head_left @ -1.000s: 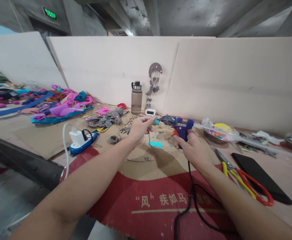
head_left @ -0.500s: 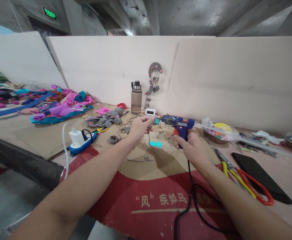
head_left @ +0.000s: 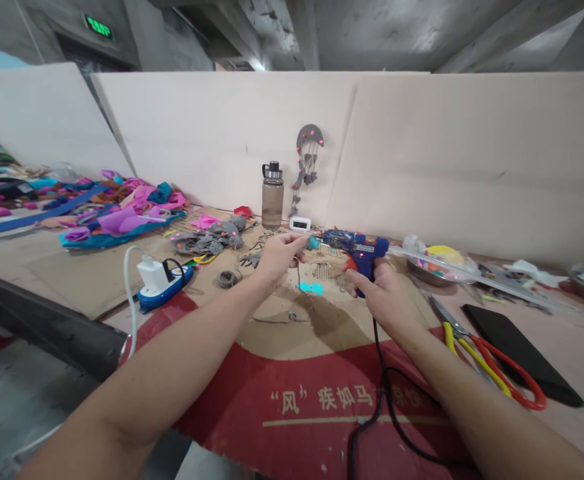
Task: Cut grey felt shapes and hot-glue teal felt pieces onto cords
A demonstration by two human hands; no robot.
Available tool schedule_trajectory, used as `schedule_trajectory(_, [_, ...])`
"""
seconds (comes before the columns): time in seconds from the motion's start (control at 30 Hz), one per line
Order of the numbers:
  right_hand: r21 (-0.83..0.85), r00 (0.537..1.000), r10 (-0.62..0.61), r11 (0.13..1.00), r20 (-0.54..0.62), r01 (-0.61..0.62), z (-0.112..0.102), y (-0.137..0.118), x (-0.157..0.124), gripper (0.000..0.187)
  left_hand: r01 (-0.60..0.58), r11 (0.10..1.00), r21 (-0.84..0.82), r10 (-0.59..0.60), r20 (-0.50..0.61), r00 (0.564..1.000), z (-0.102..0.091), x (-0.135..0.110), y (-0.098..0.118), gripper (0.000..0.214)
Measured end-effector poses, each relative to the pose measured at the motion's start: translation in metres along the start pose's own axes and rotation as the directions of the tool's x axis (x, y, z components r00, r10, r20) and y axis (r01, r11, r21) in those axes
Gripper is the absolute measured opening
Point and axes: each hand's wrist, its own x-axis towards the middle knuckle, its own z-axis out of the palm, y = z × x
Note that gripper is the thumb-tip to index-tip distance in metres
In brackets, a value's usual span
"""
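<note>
My right hand (head_left: 383, 287) is wrapped round the handle of a blue hot glue gun (head_left: 367, 253), fingers at its orange trigger. A long clear glue stick (head_left: 432, 261) sticks out of its back. My left hand (head_left: 283, 257) pinches a small teal felt piece (head_left: 313, 243) at the gun's nozzle. A thin grey cord (head_left: 299, 275) hangs below the left fingers. Bright turquoise felt pieces (head_left: 311, 288) lie on the cardboard under the hands. Nearer to me is another grey cord (head_left: 278, 321) with a small teal bit on it.
A power strip (head_left: 165, 293) and grey felt pieces (head_left: 207, 239) lie left, past them coloured felt scraps (head_left: 127, 217). Behind stand a bottle (head_left: 273, 199) and a small timer (head_left: 300, 224). Right are scissors (head_left: 492, 367), a black phone (head_left: 519, 353) and a metal bowl (head_left: 439, 272). The gun's black cable (head_left: 387, 400) runs towards me.
Almost nothing differs. Both hands hold the same place, with the teal felt piece still at the glue gun's nozzle; the view has shifted very slightly.
</note>
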Motion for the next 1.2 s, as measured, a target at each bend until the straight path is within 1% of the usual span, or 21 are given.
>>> schedule_trajectory(0.1, [-0.016, 1.000, -0.004, 1.000, -0.006, 0.004, 0.000, 0.002, 0.000, 0.020, -0.007, 1.000, -0.002, 0.007, 0.015, 1.000, 0.000, -0.001, 0.000, 0.013])
schedule_trajectory(0.2, [-0.030, 1.000, 0.015, 0.999, -0.020, -0.016, 0.000, 0.000, -0.001, 0.019, 0.001, 1.000, -0.001, -0.001, -0.001, 1.000, 0.000, 0.001, 0.000, 0.012])
schedule_trajectory(0.3, [-0.003, 1.000, 0.023, 1.000, -0.009, -0.023, 0.001, -0.001, -0.001, 0.018, 0.005, 1.000, 0.002, -0.005, -0.013, 1.000, -0.001, 0.002, -0.001, 0.013])
schedule_trajectory(0.43, [0.042, 1.000, 0.008, 0.999, -0.010, -0.008, 0.001, 0.002, 0.000, 0.022, 0.012, 1.000, -0.010, -0.012, -0.003, 1.000, 0.000, 0.002, -0.001, 0.015])
schedule_trajectory(0.6, [0.017, 1.000, 0.027, 0.999, -0.009, -0.027, 0.003, 0.003, 0.000, 0.021, -0.008, 1.000, -0.013, 0.008, -0.006, 1.000, -0.001, 0.002, -0.002, 0.016])
schedule_trajectory(0.8, [0.007, 0.999, 0.018, 1.000, -0.029, -0.018, 0.001, 0.000, 0.000, 0.021, -0.008, 1.000, 0.008, 0.008, -0.016, 1.000, -0.002, 0.002, -0.002, 0.019])
schedule_trajectory(0.9, [-0.016, 0.999, 0.014, 1.000, -0.035, -0.015, 0.001, 0.006, 0.001, 0.020, 0.016, 1.000, 0.023, -0.015, -0.026, 1.000, 0.000, 0.001, 0.000, 0.018])
schedule_trajectory(1.0, [-0.035, 1.000, 0.009, 0.999, -0.015, -0.010, 0.002, 0.015, 0.002, 0.021, 0.022, 0.999, 0.029, -0.021, -0.039, 0.999, 0.001, 0.000, 0.002, 0.017])
schedule_trajectory(1.1, [0.000, 1.000, 0.014, 1.000, -0.007, -0.014, 0.003, 0.016, 0.003, 0.022, 0.018, 1.000, 0.025, -0.017, -0.043, 0.999, -0.001, 0.000, 0.002, 0.018])
schedule_trajectory(1.2, [0.126, 0.999, 0.041, 0.991, -0.009, -0.039, -0.002, 0.014, 0.008, 0.023, 0.010, 0.999, 0.031, -0.008, -0.049, 0.999, -0.003, 0.001, 0.002, 0.019])
